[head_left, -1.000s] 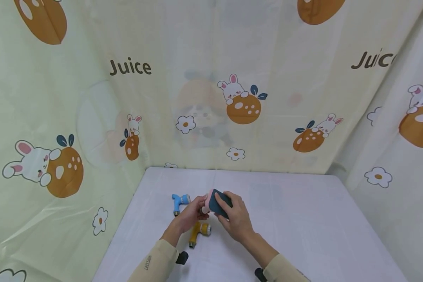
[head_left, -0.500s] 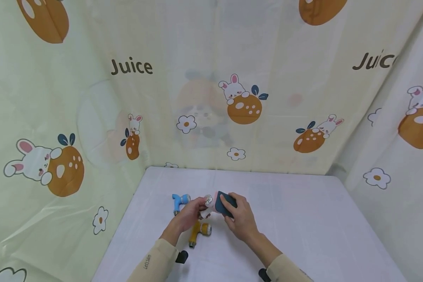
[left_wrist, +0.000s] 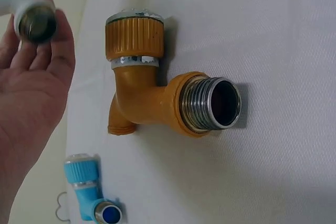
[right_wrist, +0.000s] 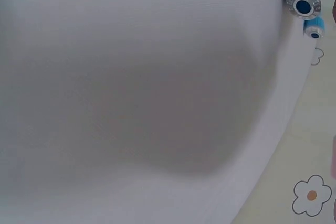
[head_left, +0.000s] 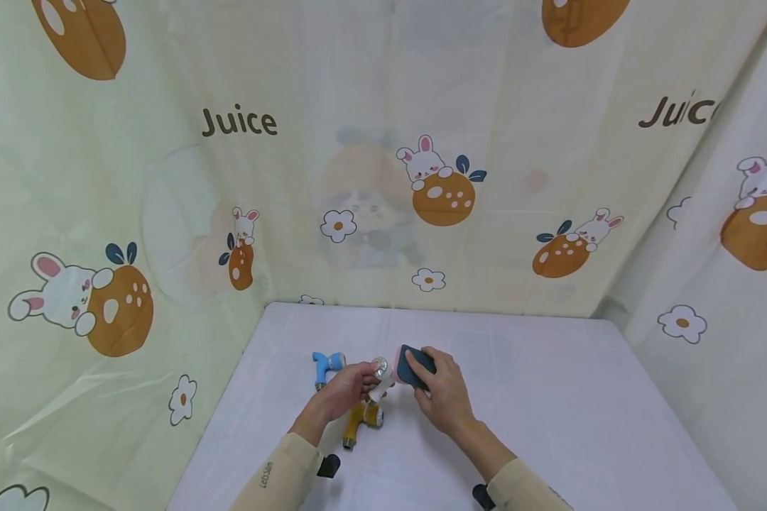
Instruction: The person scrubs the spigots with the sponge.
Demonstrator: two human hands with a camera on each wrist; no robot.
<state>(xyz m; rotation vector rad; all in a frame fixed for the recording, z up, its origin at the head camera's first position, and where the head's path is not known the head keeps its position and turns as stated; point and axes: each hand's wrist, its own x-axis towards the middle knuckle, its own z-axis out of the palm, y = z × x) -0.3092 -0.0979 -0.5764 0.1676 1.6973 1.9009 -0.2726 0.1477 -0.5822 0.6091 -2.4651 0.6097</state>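
My left hand (head_left: 346,389) holds a white tap (head_left: 380,389) by its side, a silvery round cap facing up. Its pipe opening shows at the upper left of the left wrist view, beside my fingers. My right hand (head_left: 446,394) grips a sponge (head_left: 415,366), dark blue-green on one side and pink on the other. The pink side faces the white tap, close to its right. Below my left hand a yellow tap (head_left: 358,424) lies on the table, its threaded end (left_wrist: 223,103) large in the left wrist view. The right wrist view shows neither my right hand nor the sponge.
A light blue tap (head_left: 324,365) lies behind my left wrist, near the left edge of the white-covered table (head_left: 537,397). Behind the table hangs a cream curtain (head_left: 518,106) printed with rabbits, oranges and flowers.
The sponge in my right hand has moved right, off the white tap, baring its round cap. My left hand has shifted little, and the white tap sits slightly lower.
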